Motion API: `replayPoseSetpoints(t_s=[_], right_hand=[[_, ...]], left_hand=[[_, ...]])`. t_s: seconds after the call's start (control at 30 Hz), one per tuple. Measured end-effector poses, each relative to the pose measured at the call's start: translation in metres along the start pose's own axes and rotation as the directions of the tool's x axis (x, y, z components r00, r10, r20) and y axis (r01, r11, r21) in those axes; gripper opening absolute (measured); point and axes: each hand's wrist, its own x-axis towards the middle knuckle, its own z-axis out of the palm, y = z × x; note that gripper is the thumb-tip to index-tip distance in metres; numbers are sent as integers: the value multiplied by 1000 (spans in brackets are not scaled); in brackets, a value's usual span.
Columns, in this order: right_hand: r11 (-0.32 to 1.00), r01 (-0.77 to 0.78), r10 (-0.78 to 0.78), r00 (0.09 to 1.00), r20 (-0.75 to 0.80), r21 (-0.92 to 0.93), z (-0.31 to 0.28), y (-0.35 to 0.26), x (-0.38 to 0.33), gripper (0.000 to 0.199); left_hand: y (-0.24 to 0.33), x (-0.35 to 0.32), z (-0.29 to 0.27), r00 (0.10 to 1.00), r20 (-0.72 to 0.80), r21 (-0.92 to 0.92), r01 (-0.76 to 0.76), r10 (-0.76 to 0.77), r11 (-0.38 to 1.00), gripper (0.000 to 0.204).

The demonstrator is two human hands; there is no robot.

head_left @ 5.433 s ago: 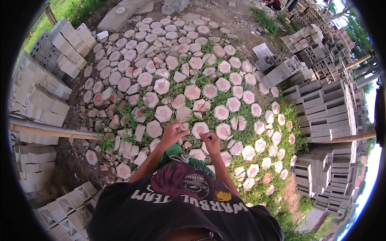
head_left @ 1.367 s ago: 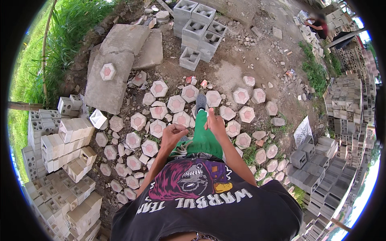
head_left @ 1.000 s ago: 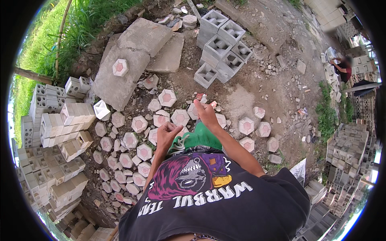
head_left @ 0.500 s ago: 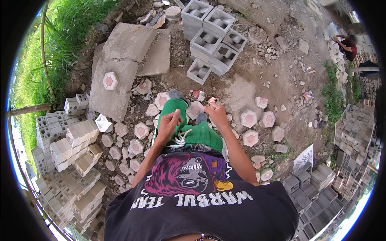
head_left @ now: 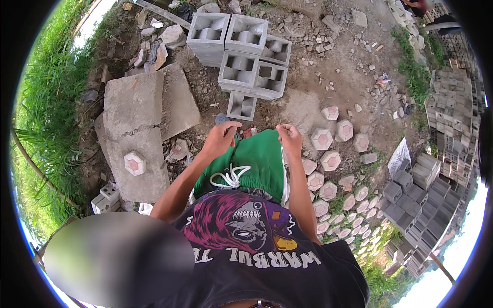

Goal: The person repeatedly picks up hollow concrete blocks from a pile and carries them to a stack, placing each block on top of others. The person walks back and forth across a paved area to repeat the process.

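Okay, dirt ground [head_left: 308, 102], then the cracked concrete slab [head_left: 134, 113] ahead-left with one hexagonal paver [head_left: 134, 163] on it. Grey hollow-block cluster [head_left: 239, 68] sits straight ahead, past both hands; long axis runs away from the person, far end veering left. Its nearest block [head_left: 241, 106] shows just beyond the left hand [head_left: 223, 136], slightly to its right, so left looks nearer; right hand [head_left: 288, 134] is further off, block ahead-left of it. Block's own long axis: can't tell. Elbows bent, forearms forward, left slanting inward, right nearly straight ahead, both hands over the green shorts [head_left: 246, 167]. Both free, nothing seen held; fingers half curled, thumbs near index fingers, not clenched.
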Motion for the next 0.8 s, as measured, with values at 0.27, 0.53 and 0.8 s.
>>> replayPoseSetpoints(t_s=[0.27,0.53,0.8], right_hand=[[844,-225,225,972,-60,-487,79,66,54,39],[458,-124,522,839,153,-880,64,229,197,40],[534,-374,679,724,121,-758,104,335,404,47]], left_hand=[[-129,94,-22,994,-24,433,105,-104,895,40],[-340,221,23,767,-186,45,630,-613,775,58],[-486,405,106,711,-518,-75,515,-475,854,73]])
